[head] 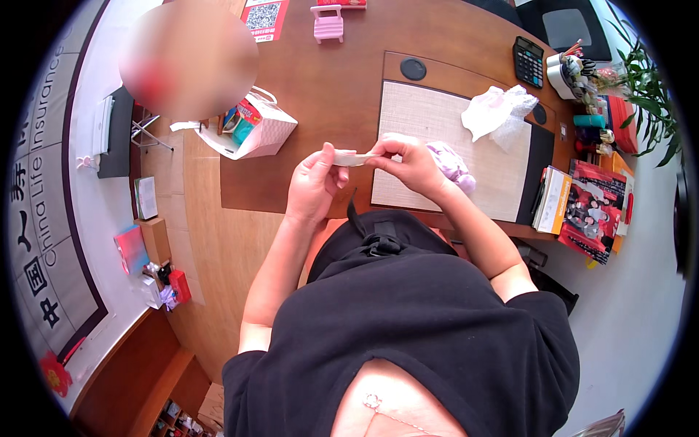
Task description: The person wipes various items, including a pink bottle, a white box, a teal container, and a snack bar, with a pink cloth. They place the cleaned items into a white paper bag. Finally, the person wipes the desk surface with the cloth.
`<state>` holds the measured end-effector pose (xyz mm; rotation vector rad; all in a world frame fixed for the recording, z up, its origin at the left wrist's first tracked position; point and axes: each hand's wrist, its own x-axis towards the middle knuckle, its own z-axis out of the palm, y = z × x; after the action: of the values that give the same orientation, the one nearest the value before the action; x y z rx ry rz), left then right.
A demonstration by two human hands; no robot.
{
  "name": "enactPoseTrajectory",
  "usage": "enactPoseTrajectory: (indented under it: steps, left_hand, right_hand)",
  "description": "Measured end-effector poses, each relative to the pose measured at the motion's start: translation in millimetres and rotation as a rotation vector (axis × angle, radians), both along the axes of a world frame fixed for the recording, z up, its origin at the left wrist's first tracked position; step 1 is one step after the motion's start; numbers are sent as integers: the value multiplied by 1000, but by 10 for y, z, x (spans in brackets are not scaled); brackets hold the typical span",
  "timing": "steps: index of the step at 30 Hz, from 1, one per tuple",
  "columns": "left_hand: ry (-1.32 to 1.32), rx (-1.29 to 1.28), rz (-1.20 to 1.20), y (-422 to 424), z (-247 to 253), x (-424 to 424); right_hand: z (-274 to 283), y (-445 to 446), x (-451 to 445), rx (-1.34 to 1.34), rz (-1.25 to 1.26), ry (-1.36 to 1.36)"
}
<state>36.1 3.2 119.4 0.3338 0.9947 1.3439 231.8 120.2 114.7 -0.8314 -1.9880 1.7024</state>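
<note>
My left hand (317, 180) and my right hand (402, 161) hold a narrow whitish strip (349, 159) between them, above the near edge of the brown wooden desk (327, 93). The strip's left end lies against my left thumb and fingers. Its right end is pinched between my right thumb and forefinger. What the strip is made of I cannot tell. Just right of my right hand, and partly hidden by it, a bunched lilac cloth item (452, 166) lies on the beige desk mat (415, 109). Crumpled white tissue or thin wrapping (486, 112) lies farther right on the mat.
A white bag (276, 128) with packets inside stands at the desk's left edge, near a blurred person (188, 60). A pink toy chair (328, 24) is at the far side. A calculator (528, 61), pen holders (562, 76) and magazines (592, 213) line the right side.
</note>
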Motion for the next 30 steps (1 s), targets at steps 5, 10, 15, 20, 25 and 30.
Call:
enactPoseTrajectory:
  steps: [5,10,15,20,25,30]
  left_hand:
    - [-212,-131,-96,-18,303,-176]
    - [-123,-170,-314,-124,92,-289]
    - [-141,-260,-460,-108,-38,-341]
    - [-113,-306,-614,-59,-226,-326]
    - [-132,-285,-751,-108,-388,-186]
    - [-161,-288,-719,-243,-273,136]
  right_hand:
    - [91,-192,-7,372,-111,43]
    - [94,-383,-32,518,-251,67]
    - [16,-691,17,460,-455,0]
    - [-356,-1396,385,189,-462,-331]
    - [-1384,-2069,1063,-654,-693,-389]
    - [-1992,-2155,1475,-976,-671,-70]
